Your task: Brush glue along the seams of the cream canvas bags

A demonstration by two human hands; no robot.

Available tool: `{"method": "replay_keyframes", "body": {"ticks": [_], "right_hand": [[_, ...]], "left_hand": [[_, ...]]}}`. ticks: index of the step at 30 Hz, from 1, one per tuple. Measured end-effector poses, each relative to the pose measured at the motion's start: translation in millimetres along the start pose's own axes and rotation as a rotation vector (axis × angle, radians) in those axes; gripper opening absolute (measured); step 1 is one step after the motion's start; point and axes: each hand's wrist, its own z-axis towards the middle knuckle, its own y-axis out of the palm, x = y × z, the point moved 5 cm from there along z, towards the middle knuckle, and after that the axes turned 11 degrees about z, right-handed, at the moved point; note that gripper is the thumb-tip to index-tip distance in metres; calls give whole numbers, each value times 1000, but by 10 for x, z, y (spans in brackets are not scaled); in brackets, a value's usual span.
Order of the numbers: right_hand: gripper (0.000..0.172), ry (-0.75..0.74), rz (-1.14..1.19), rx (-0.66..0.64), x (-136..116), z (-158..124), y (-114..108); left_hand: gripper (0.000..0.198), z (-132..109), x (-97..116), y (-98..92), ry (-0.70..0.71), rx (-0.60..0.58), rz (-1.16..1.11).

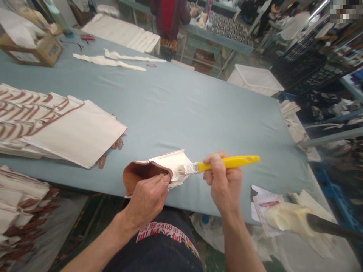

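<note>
Pinching a brown-lined cream fabric pouch (pixel 170 160) by its rim (pixel 136 163), the left hand (pixel 151 192) holds it at the near edge of the blue-grey worktop (pixel 193 109); the right hand (pixel 223 177) grips a yellow-handled paintbrush (pixel 235 161), bristles (pixel 181 170) against the pouch.

The dark apron (pixel 153 253) had big red Chinese letters on a white patch. "来的好" could be read in the top row, but the rest was too blurry. The cardboard box (pixel 44 57) had dark print, also too blurry to read.
</note>
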Motion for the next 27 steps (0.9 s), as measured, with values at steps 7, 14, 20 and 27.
{"method": "replay_keyframes", "body": {"ticks": [7, 14, 20, 27], "right_hand": [[47, -21, -26, -41, 382, 161, 44], [51, 109, -125, -293, 974, 317, 68], [46, 159, -190, -424, 1123, 307, 44], [55, 81, -253, -204, 1024, 332, -131]], "left_hand": [[22, -10, 8, -85, -77, -57, -268], [24, 66, 144, -211, -57, -142, -549], [26, 133, 233, -272, -23, -136, -693], [30, 125, 274, -269, -71, -208, -716]]}}
